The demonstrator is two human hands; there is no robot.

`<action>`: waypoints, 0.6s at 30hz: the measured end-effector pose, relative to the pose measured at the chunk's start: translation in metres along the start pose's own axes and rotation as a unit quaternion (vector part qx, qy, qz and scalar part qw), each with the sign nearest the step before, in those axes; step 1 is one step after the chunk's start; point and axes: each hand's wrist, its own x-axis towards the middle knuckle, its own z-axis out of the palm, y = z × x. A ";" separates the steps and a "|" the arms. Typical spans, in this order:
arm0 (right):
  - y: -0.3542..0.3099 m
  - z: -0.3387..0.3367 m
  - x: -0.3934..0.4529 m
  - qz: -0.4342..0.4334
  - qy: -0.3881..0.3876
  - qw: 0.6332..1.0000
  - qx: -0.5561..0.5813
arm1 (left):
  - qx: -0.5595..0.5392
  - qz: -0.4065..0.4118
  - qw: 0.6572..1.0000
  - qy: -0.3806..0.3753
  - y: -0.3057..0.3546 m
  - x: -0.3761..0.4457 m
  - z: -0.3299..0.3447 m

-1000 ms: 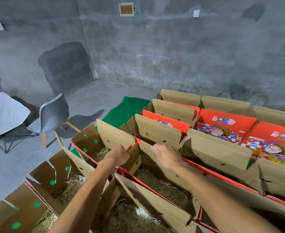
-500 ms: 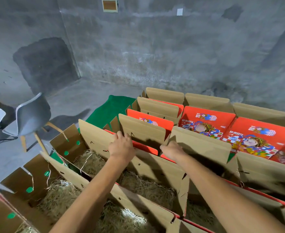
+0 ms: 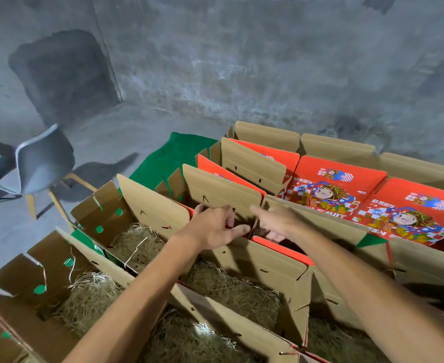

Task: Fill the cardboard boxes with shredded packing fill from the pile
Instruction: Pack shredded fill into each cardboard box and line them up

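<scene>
Both arms are reaching forward over rows of open cardboard boxes [image 3: 242, 271]. The left hand [image 3: 213, 227] is hovering over the upright brown flap [image 3: 221, 195] of a box in the middle row, fingers loosely bent and its thumb and fingertips closing on the red-edged rim just below that flap; it looks to be pinching the rim, though motion blur is making the contact hard to confirm. The right hand [image 3: 276, 222] is lying just beside it, fingers extended and relaxed, its index finger pointing left toward the left hand, its palm sitting over the dark gap of the neighbouring box. Whether its lower fingers are touching the cardboard cannot be told.

Shredded packing fill [image 3: 231, 286], straw-coloured, is sitting inside the nearer boxes: one mound directly under the left forearm, another in the box at the left [image 3: 134, 242], and more in the nearest row at the bottom edge [image 3: 90, 299]. No loose pile is showing.

Farther back and to the right, boxes are standing with orange printed lids [image 3: 333, 184] bearing a cartoon figure. A green mat [image 3: 168, 158] is lying on the concrete floor beyond the boxes, and a grey chair [image 3: 42, 163] with wooden legs is standing at the left
</scene>
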 end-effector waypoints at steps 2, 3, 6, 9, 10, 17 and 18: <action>0.010 -0.012 0.006 -0.086 0.199 0.974 -0.058 | -0.006 0.016 1.000 0.006 0.007 0.001 0.004; 0.013 -0.018 0.008 -0.119 0.279 0.946 -0.111 | -0.004 0.020 1.000 0.000 0.011 0.002 0.006; 0.024 -0.030 0.013 -0.136 0.330 0.919 -0.169 | 0.028 0.032 0.999 -0.001 0.026 0.008 0.015; 0.031 -0.032 0.011 -0.130 0.288 0.918 -0.238 | 0.072 0.001 0.997 -0.003 0.044 0.020 0.028; 0.032 -0.032 0.010 -0.138 0.281 0.912 -0.267 | 0.088 -0.018 0.996 -0.007 0.050 0.026 0.032; 0.045 -0.049 0.006 -0.180 0.168 0.956 -0.161 | 0.129 -0.147 0.976 -0.095 0.078 0.072 0.053; 0.049 -0.055 0.005 -0.178 0.134 0.969 -0.108 | 0.122 -0.154 0.975 -0.107 0.078 0.076 0.053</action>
